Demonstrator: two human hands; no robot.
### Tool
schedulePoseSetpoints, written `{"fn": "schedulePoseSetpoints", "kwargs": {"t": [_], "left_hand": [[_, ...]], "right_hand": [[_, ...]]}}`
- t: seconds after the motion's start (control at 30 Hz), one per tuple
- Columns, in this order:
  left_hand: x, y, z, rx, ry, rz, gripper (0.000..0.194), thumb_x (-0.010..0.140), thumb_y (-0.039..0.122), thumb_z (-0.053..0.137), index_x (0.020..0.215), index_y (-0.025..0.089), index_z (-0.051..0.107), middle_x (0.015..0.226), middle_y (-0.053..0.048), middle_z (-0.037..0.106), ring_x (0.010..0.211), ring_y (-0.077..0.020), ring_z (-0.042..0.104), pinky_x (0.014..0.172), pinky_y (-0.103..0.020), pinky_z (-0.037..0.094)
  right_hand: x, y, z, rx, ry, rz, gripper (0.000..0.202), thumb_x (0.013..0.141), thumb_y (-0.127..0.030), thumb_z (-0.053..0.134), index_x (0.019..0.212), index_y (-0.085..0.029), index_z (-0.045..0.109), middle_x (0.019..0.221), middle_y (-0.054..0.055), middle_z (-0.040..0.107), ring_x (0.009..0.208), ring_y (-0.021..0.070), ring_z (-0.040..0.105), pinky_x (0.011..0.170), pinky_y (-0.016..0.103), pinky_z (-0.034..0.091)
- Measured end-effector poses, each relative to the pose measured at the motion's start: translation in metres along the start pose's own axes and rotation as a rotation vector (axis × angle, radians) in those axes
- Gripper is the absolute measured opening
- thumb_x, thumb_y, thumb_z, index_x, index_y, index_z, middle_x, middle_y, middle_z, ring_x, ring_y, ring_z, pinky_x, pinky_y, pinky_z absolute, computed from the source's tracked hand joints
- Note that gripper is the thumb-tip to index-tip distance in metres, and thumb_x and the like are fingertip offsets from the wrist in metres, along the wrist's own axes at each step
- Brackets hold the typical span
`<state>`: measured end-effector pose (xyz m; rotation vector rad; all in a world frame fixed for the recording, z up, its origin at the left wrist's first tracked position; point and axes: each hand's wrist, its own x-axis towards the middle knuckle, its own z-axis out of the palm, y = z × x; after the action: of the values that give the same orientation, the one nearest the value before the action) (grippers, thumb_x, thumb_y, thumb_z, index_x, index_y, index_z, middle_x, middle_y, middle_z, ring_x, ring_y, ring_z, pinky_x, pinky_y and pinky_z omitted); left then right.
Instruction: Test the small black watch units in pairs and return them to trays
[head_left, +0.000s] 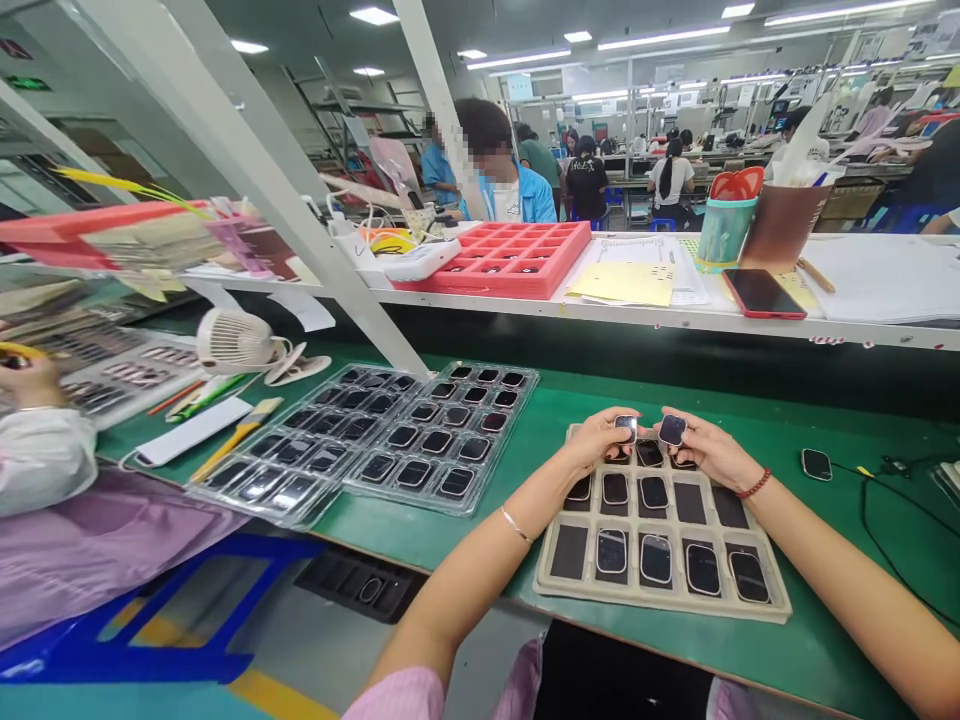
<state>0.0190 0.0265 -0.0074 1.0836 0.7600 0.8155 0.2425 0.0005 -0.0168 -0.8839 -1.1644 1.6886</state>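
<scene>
Left hand (600,440) and right hand (705,450) each hold a small screen (673,430) over a beige tray (660,601). Clear trays (409,494) lie leftward.

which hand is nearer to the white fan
Left. The left hand is to the right of the fan, above the tray's far side; the right hand is farther right.
</scene>
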Motion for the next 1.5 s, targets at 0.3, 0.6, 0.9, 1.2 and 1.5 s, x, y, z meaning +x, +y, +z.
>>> {"fn": "schedulePoseSetpoints", "kwargs": {"t": [0.3,0.6,0.9,1.2,1.5], "left_hand": [[-0.011,0.003,-0.004,-0.105,-0.103,-0.03,0.064,0.077,0.034,0.065,0.137,0.026,0.043,0.115,-0.012,0.064,0.071,-0.0102,0.061,0.051,-0.017,0.038],[-0.013,-0.001,-0.003,0.004,-0.142,0.016,0.076,0.069,0.04,0.074,0.137,0.023,0.043,0.088,-0.004,0.063,0.059,-0.007,0.056,0.047,-0.016,0.035],[-0.011,-0.006,0.002,0.183,-0.063,0.025,0.051,0.081,0.032,0.059,0.129,0.017,0.05,0.097,-0.008,0.065,0.076,-0.0132,0.061,0.059,-0.022,0.046],[-0.008,-0.013,0.004,0.259,-0.04,0.037,0.046,0.075,0.018,0.057,0.121,0.014,0.052,0.096,-0.008,0.064,0.073,-0.0128,0.061,0.056,-0.02,0.043],[-0.012,-0.009,0.003,0.332,-0.031,0.058,0.038,0.085,0.039,0.052,0.111,0.012,0.059,0.087,-0.007,0.064,0.067,-0.013,0.063,0.054,-0.02,0.042]], "right_hand": [[-0.007,-0.004,0.0,-0.028,-0.073,0.013,0.044,0.073,-0.039,0.073,0.113,-0.025,0.06,0.108,0.007,0.065,0.066,0.0123,0.06,0.062,0.027,0.052],[-0.003,0.005,-0.003,-0.167,-0.112,-0.024,0.046,0.071,-0.035,0.075,0.113,-0.022,0.062,0.1,0.005,0.065,0.059,0.0089,0.055,0.05,0.021,0.049],[-0.004,0.005,0.007,-0.198,0.009,-0.022,0.044,0.085,-0.036,0.058,0.127,-0.024,0.053,0.119,0.009,0.061,0.089,0.0202,0.067,0.076,0.039,0.059],[-0.005,0.009,0.01,-0.295,-0.025,-0.102,0.038,0.081,-0.022,0.057,0.118,-0.021,0.053,0.109,0.008,0.065,0.077,0.0162,0.065,0.069,0.033,0.055],[-0.006,0.005,0.01,-0.278,-0.018,-0.078,0.028,0.085,-0.042,0.057,0.1,-0.018,0.059,0.09,0.008,0.068,0.062,0.0136,0.061,0.06,0.03,0.052]]}}
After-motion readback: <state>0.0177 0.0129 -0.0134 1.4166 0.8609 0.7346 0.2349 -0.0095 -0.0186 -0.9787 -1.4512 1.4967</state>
